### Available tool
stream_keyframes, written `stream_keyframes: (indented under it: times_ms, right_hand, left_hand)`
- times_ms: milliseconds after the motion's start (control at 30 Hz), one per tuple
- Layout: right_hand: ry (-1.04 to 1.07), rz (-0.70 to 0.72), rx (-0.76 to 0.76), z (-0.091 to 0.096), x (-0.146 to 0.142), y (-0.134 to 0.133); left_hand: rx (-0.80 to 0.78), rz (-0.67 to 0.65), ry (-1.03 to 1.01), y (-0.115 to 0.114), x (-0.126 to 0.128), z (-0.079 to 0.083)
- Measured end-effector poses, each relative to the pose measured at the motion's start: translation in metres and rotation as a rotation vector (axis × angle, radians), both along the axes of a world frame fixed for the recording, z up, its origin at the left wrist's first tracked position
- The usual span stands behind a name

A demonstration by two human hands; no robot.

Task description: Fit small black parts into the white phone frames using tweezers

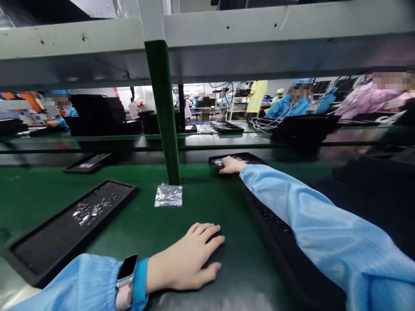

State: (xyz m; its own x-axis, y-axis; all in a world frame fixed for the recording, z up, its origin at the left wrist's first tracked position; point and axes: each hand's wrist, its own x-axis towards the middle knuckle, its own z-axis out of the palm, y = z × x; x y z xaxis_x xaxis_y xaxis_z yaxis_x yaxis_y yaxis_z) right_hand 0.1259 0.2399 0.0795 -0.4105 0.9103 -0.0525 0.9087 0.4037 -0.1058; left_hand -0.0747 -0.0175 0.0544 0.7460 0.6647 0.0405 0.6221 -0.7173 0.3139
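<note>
My left hand (191, 259) lies palm down on the green mat (155, 233), fingers spread, holding nothing. My right arm stretches forward, and my right hand (231, 165) is closed over the near rim of a small black tray (253, 158) at the back of the bench. Light-coloured pieces in that tray are partly hidden by the hand. Under my right forearm is a long black tray (275, 255) with small dark parts in it. On the left, another black tray (45, 242) holds a scatter of small shiny parts (94, 209).
A green-wrapped post (164, 112) rises from the mat, with a clear plastic bag (168, 196) at its foot. A smaller black tray (89, 163) lies at back left. A shelf beam (259, 26) crosses overhead. Co-workers sit beyond, near stacked black trays (304, 129) and white cables.
</note>
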Motion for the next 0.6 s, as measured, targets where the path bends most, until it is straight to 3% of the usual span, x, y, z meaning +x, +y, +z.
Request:
stream_keyframes:
  times_ms: [133, 300, 433, 600]
  right_hand:
    - [-0.068, 0.153, 0.025, 0.021, -0.025, -0.056]
    - [-0.081, 0.295, 0.058, 0.038, -0.021, -0.147]
    - [-0.049, 0.409, 0.095, 0.029, 0.0, -0.22]
    - [0.048, 0.497, 0.191, -0.002, 0.024, -0.287]
  left_hand:
    - [0.019, -0.001, -0.082, 0.001, 0.0, -0.002]
    - [0.184, 0.177, -0.474, 0.011, -0.008, -0.015]
    - [0.366, 0.294, -0.684, 0.026, -0.02, -0.02]
    - [0.305, 0.471, -0.748, 0.041, -0.027, -0.019]
